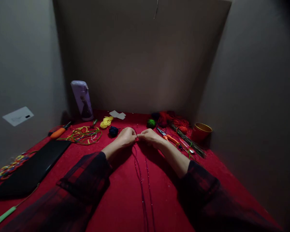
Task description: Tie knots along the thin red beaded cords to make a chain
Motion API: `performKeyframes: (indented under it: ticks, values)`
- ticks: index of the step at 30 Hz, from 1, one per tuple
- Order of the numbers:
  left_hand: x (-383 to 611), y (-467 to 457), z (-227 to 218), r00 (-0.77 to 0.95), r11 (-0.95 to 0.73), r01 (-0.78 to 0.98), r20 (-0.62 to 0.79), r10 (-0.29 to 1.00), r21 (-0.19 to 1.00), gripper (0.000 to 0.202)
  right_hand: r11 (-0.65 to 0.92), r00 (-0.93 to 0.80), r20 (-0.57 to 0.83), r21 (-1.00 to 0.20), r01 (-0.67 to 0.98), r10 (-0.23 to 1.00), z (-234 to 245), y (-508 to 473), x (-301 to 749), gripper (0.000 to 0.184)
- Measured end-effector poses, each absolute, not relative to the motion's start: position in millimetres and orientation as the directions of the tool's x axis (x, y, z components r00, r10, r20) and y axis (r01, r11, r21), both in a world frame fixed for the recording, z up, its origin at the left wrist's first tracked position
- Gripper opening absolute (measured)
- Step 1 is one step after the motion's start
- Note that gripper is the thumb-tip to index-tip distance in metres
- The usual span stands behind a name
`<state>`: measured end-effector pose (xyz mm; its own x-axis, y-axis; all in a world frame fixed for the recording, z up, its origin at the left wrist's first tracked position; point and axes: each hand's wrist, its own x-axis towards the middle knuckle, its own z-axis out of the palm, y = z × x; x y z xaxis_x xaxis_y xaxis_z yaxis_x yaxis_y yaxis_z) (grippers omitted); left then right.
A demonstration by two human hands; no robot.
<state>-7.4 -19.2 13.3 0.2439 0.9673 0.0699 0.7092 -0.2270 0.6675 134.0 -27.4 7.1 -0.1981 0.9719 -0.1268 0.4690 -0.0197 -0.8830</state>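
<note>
My left hand (pixel 126 136) and my right hand (pixel 150 136) meet above the red cloth (pixel 125 193), fingertips nearly touching. Both are closed in a pinch on a dark glittery cord (pixel 141 183). Its long strands run from below the fingers towards me across the cloth. The exact grip point is small and partly hidden by the fingers. Just left of my left hand sits a dark blue yarn ball (pixel 113 131). Beyond my right hand lies a green yarn ball (pixel 151 123). Orange-handled pliers (pixel 170 138) rest beside my right wrist.
At left are a purple bottle (pixel 82 100), tangled coloured cords (pixel 84 134), an orange-handled tool (pixel 59 132) and a black flat panel (pixel 33 170). Yellow yarn (pixel 106 122) lies further back. Right hold a twig bundle (pixel 188 140), red yarn (pixel 180 121) and a red cup (pixel 201 132). Walls enclose the table.
</note>
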Motion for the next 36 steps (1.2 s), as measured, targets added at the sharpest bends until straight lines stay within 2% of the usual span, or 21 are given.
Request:
performKeyframes:
  ticks: [4,11,13,16,17,18,19,20,21,22,23,24,26,32,36]
  values:
    - [-10.8,-28.7,25.0,0.224,-0.232,0.842,0.076,0.972,0.486,0.017,-0.049,-0.158,-0.134,-0.892,0.449,0.978,11.6,-34.2,129.6,0.027]
    - [1.7,-91.7,24.4,0.353,-0.364,0.811,0.111,0.929,0.457,0.018,-0.053,-0.154,-0.128,-0.907,0.418,0.980,16.1,-41.1,127.6,0.027]
    - [4.9,-116.1,32.0,0.505,-0.447,0.743,0.022,0.863,0.498,0.016,-0.069,-0.141,-0.143,-0.899,0.432,0.980,16.5,-41.5,127.0,0.027]
    - [3.4,-130.6,49.7,0.785,-0.530,0.541,-0.166,0.596,0.653,0.012,-0.065,-0.122,-0.133,-0.891,0.449,0.984,16.0,-40.4,126.9,0.024]
    - [1.5,-125.7,54.9,0.827,-0.518,0.500,-0.207,0.522,0.694,0.014,-0.056,-0.118,-0.122,-0.892,0.449,0.986,15.2,-39.4,127.3,0.023]
    - [-0.7,-115.7,58.6,0.837,-0.501,0.486,-0.216,0.503,0.717,0.016,-0.053,-0.112,-0.116,-0.891,0.451,0.987,14.0,-38.1,127.8,0.023]
    - [-2.8,-101.1,60.2,0.818,-0.478,0.499,-0.210,0.536,0.723,0.019,-0.053,-0.111,-0.115,-0.890,0.454,0.987,12.4,-36.4,128.5,0.024]
    - [-4.8,-83.2,59.5,0.759,-0.459,0.528,-0.154,0.632,0.715,0.022,-0.050,-0.115,-0.114,-0.888,0.458,0.987,10.3,-34.4,129.1,0.024]
    - [-6.3,-63.4,56.5,0.644,-0.461,0.574,-0.026,0.764,0.676,0.022,-0.045,-0.122,-0.114,-0.887,0.459,0.986,8.0,-32.2,129.7,0.025]
    - [-7.3,-43.4,51.5,0.468,-0.434,0.679,0.107,0.877,0.592,0.021,-0.043,-0.131,-0.115,-0.886,0.462,0.985,5.6,-30.0,130.2,0.026]
    - [-7.8,-24.5,44.9,0.323,-0.390,0.786,0.218,0.921,0.480,0.021,-0.038,-0.136,-0.113,-0.885,0.464,0.984,3.4,-27.8,130.4,0.027]
    - [-7.7,-8.0,37.3,0.245,-0.338,0.858,0.271,0.931,0.387,0.024,-0.034,-0.140,-0.111,-0.886,0.463,0.984,1.4,-25.7,130.5,0.027]
    - [-6.3,15.7,21.4,0.201,-0.298,0.900,0.302,0.932,0.319,0.030,-0.038,-0.144,-0.115,-0.889,0.457,0.983,-1.1,-22.6,130.2,0.025]
    - [-2.5,33.9,-7.5,0.244,-0.323,0.904,0.281,0.928,0.280,0.024,-0.061,-0.145,-0.142,-0.888,0.457,0.979,-2.2,-17.3,129.5,0.019]
    - [-5.5,37.7,-10.8,0.223,-0.316,0.900,0.306,0.926,0.301,0.018,-0.076,-0.137,-0.157,-0.882,0.465,0.978,-4.4,-13.6,131.1,0.020]
